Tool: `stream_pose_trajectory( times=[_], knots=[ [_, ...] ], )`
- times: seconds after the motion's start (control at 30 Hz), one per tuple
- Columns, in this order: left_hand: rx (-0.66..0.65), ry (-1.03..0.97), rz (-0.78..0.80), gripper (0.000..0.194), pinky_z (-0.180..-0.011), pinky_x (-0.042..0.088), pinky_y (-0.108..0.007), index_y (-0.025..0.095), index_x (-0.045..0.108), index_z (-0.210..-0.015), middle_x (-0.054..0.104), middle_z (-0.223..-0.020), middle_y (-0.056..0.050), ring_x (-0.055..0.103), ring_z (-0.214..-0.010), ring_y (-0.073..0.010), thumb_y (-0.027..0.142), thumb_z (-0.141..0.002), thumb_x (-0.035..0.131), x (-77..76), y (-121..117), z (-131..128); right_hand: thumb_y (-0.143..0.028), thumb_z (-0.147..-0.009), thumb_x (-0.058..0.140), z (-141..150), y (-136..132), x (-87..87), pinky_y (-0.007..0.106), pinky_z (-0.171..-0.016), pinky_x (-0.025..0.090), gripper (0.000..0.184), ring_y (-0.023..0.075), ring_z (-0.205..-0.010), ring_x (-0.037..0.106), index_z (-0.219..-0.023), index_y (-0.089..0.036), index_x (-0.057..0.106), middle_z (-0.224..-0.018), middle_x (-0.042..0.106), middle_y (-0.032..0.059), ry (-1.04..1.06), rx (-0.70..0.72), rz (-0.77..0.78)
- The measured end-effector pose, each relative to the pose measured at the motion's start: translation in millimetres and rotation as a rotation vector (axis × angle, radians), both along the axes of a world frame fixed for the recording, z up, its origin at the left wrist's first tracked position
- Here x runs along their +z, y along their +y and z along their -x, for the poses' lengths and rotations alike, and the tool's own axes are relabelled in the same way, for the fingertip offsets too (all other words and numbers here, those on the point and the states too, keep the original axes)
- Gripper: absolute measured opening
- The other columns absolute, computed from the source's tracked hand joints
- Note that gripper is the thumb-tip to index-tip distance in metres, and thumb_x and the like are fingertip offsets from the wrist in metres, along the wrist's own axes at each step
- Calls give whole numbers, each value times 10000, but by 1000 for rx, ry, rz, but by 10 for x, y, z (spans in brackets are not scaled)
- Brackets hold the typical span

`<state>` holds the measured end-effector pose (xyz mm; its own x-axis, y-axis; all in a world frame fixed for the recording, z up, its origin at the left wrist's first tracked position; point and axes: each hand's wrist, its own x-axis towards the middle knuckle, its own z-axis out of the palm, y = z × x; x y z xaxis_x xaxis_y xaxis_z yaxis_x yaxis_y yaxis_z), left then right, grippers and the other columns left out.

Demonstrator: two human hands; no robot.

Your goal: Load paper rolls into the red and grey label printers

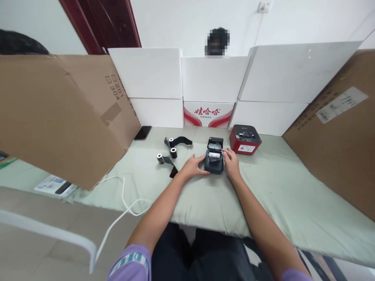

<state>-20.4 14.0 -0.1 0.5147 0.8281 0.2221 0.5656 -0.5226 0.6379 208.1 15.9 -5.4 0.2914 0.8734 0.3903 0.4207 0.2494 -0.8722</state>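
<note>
A small dark portable thermal printer [214, 166] rests on the cloth-covered table with its lid [215, 143] raised. A white paper roll [214, 155] lies inside its compartment. Against the printer's left side is my left hand [192, 167], thumb low and forefinger higher, gripping that edge. My right hand [231, 162] holds the right side near the lid hinge, fingertips at the compartment's edge; part of its grip is hidden. Left of the printer are loose rolls with black strips: one roll [159, 158], a black roll [174, 152] and another with a long black strip [182, 140].
A red and black box-shaped device [245, 139] stands behind my right hand. A phone [143, 132] lies at back left. White boxes [211, 78] and cardboard panels [67, 113] wall the table [263, 195]. A white cable [124, 195] crosses the front left edge. Another person's head shows behind.
</note>
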Motion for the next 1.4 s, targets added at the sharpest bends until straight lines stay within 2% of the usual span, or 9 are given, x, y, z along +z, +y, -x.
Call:
stream_pose_trajectory(
  times=[0.2, 0.4, 0.6, 0.8, 0.97, 1.07, 1.2, 1.3, 1.4],
  knots=[
    [4, 31, 2, 982, -1298, 158, -504, 275, 429, -1548, 532, -1536, -54, 518, -1420, -280, 569, -690, 808, 66, -39, -3, -347, -777, 667, -87, 191, 308, 492, -1083, 378, 263, 346, -1264, 475, -927, -216, 838, -1236, 586, 171, -481, -42, 222],
    [21, 36, 6, 952, -1296, 172, -495, 288, 447, -1537, 554, -1519, -39, 525, -1414, -277, 524, -692, 815, 90, -57, -5, -465, -588, 879, 104, 537, 513, 568, -946, 428, 270, 406, -1164, 454, -712, -235, 813, -1071, 581, 185, -763, 105, 486],
    [37, 37, -17, 997, -1295, 192, -493, 252, 445, -1541, 558, -1515, -61, 523, -1414, -289, 572, -674, 817, 26, -31, -9, -344, -640, 864, 147, 436, 727, 562, -940, 417, 229, 407, -1175, 463, -838, -241, 811, -1123, 576, 181, -891, 122, 515],
    [34, 31, -48, 921, -1289, 233, -482, 259, 553, -1462, 631, -1441, -66, 575, -1360, -313, 632, -663, 821, -1, -9, -7, -295, -717, 773, 116, 319, 1101, 451, -913, 463, 284, 300, -1004, 579, -972, -181, 719, -1020, 648, 126, -622, 81, 181],
    [12, 50, -13, 1036, -1295, 190, -497, 253, 423, -1550, 556, -1518, -80, 520, -1417, -302, 650, -671, 801, 26, 13, -23, -357, -745, 715, 642, 261, 1357, 349, -654, 524, 428, 200, -690, 645, -1116, -208, 564, -904, 703, 48, 4, 376, 120],
    [7, 76, -1, 1001, -1299, 157, -511, 261, 427, -1544, 535, -1537, -73, 496, -1436, -307, 660, -694, 773, 46, 7, -30, -344, -712, 700, 1102, 226, 1382, 327, -587, 530, 609, 189, -650, 663, -1281, -247, 506, -912, 703, 16, 204, 565, 157],
    [-7, -4, -39, 781, -1285, 252, -482, 237, 565, -1431, 628, -1448, -60, 558, -1373, -317, 578, -754, 754, 32, -31, 9, -311, -692, 649, 1619, 235, 1257, 277, -525, 447, 499, 152, -555, 572, -1181, -237, 581, -721, 645, -41, 124, 609, 131],
    [-11, -64, -33, 729, -1249, 343, -439, 173, 504, -1489, 518, -1550, -97, 501, -1423, -335, 495, -855, 663, -43, -33, 51, -300, -706, 644, 1909, 242, 1121, 262, -542, 387, 341, 142, -541, 522, -1034, -241, 569, -625, 603, -69, -21, 533, 57],
    [-18, -42, 2, 757, -1291, 259, -433, 124, 413, -1553, 419, -1614, -91, 398, -1494, -358, 482, -910, 593, -125, 14, 52, -341, -752, 652, 2118, 222, 1005, 281, -611, 404, 298, 165, -592, 547, -1011, -247, 540, -647, 605, -58, -131, 403, -28]
  ],
)
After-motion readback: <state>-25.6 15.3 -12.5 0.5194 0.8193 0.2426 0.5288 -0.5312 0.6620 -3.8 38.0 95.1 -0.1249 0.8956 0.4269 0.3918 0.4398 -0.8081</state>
